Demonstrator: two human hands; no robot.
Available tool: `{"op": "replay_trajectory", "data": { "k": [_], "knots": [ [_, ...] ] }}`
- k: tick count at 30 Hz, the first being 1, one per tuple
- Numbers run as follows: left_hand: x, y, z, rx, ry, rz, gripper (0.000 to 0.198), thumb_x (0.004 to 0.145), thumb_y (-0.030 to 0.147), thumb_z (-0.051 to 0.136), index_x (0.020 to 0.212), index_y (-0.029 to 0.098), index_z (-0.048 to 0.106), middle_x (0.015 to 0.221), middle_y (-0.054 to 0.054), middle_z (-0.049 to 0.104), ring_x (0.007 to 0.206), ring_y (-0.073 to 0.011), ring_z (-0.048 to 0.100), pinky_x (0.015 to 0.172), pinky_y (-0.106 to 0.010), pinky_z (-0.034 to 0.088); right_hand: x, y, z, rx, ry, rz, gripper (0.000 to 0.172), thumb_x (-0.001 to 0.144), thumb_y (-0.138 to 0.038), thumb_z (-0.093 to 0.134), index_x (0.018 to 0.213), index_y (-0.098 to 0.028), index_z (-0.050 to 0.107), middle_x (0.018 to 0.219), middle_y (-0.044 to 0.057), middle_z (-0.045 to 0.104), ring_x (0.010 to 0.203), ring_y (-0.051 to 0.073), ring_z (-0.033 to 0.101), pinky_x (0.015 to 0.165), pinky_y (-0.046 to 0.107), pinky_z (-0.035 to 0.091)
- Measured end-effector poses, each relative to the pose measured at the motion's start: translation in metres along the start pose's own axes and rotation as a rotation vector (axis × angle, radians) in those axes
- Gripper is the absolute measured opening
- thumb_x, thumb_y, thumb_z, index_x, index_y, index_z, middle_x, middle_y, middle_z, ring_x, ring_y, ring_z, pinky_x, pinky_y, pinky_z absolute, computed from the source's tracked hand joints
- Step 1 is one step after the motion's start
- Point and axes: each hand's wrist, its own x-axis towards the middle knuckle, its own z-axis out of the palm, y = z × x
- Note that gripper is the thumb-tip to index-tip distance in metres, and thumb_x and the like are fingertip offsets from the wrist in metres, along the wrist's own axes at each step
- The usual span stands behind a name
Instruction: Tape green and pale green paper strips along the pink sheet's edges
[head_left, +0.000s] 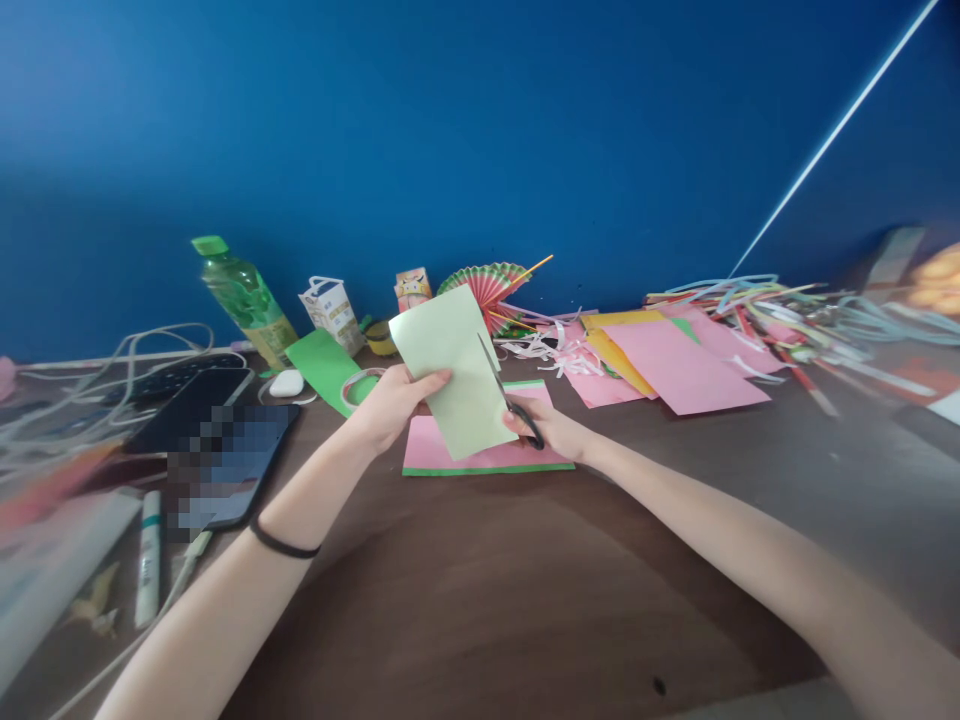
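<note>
A pale green sheet of paper [450,375] is held up over the table, tilted, with my left hand [396,405] gripping its left edge, thumb on the front. My right hand [551,425] is closed round the black handles of a pair of scissors [529,422]. One blade lies across the front of the sheet near its right edge, pointing up and left; the other is mostly hidden. Below the sheet, a pink paper with green borders [491,458] lies flat on the table, partly covered by the held sheet and my hands.
Behind my left hand are a tape roll [360,388], green paper [324,365], a carton [334,312] and a green-capped bottle [247,300]. A paper fan [495,285] leans by the blue wall. Pink sheets [682,365] lie right; a tablet [247,465], marker [148,560] and cables [112,390] lie left.
</note>
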Motion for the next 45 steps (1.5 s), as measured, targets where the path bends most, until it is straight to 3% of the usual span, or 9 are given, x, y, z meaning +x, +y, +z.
{"op": "replay_trajectory", "data": {
  "k": [15,27,45],
  "knots": [
    [0.001,-0.003,0.002,-0.071,0.008,-0.049,0.029,0.067,0.027,0.069,0.092,0.012,0.066,0.097,-0.011,0.069,0.089,-0.0233,0.064,0.074,-0.034,0.053,0.001,0.006,0.004,0.061,0.033,-0.011,0.042,0.069,-0.058,0.058,0.074,-0.019,0.041,0.064,-0.006,0.027,0.054,0.007,0.028,0.052,0.024,0.033],
    [0.001,-0.004,0.003,-0.117,0.000,-0.059,0.028,0.067,0.025,0.069,0.092,0.012,0.066,0.097,-0.011,0.069,0.087,-0.0229,0.064,0.074,-0.034,0.054,0.005,0.016,0.005,0.129,0.049,-0.034,0.042,0.073,-0.056,0.055,0.069,-0.019,0.037,0.058,-0.008,0.025,0.048,0.006,0.027,0.048,0.023,0.022],
    [0.001,-0.003,0.004,-0.147,-0.001,-0.063,0.027,0.067,0.024,0.070,0.092,0.012,0.066,0.097,-0.010,0.069,0.087,-0.0223,0.064,0.077,-0.035,0.053,0.002,0.006,0.007,0.092,0.124,0.024,0.043,0.070,-0.056,0.057,0.062,-0.019,0.036,0.045,-0.008,0.036,0.043,0.006,0.034,0.047,0.024,0.022]
  ]
}}
